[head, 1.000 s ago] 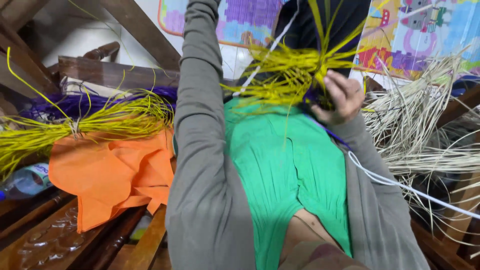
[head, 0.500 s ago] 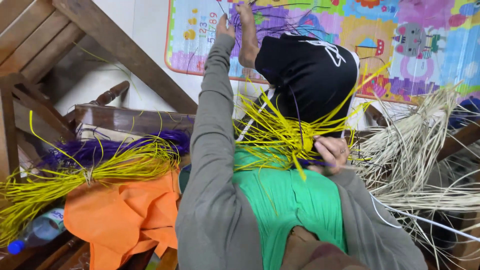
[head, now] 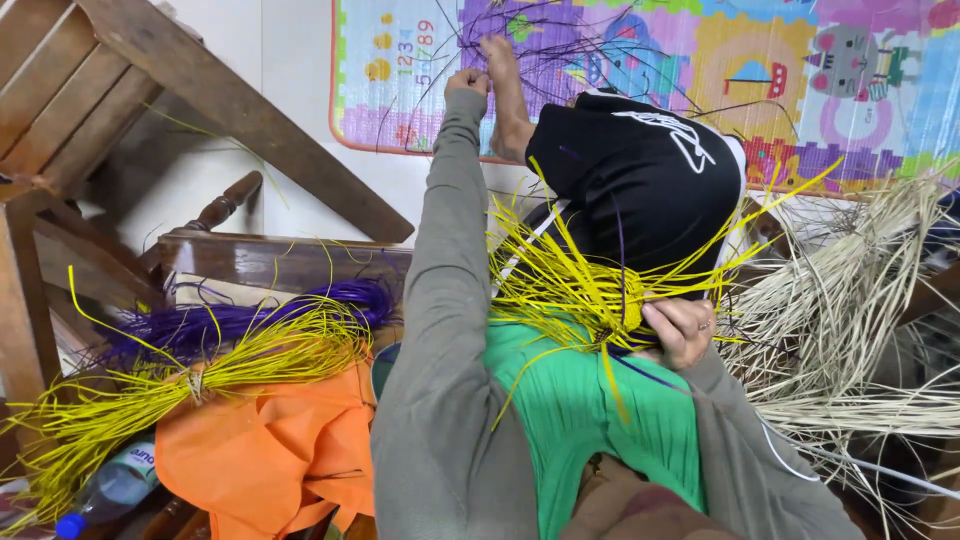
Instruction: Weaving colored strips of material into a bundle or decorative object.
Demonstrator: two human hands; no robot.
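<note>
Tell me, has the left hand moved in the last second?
Yes. The left hand has come into view, stretched out over the play mat, pulling purple strands.

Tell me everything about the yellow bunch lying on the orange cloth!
The yellow bunch is a sheaf of thin, stiff, straw-like strands, bright yellow. A tie pinches it near the middle, so both ends fan out. It lies flat and slanted, its left end spreading down toward a plastic bottle. It rests partly on the orange cloth, with a purple bunch just behind, touching it. No hand touches it.
</note>
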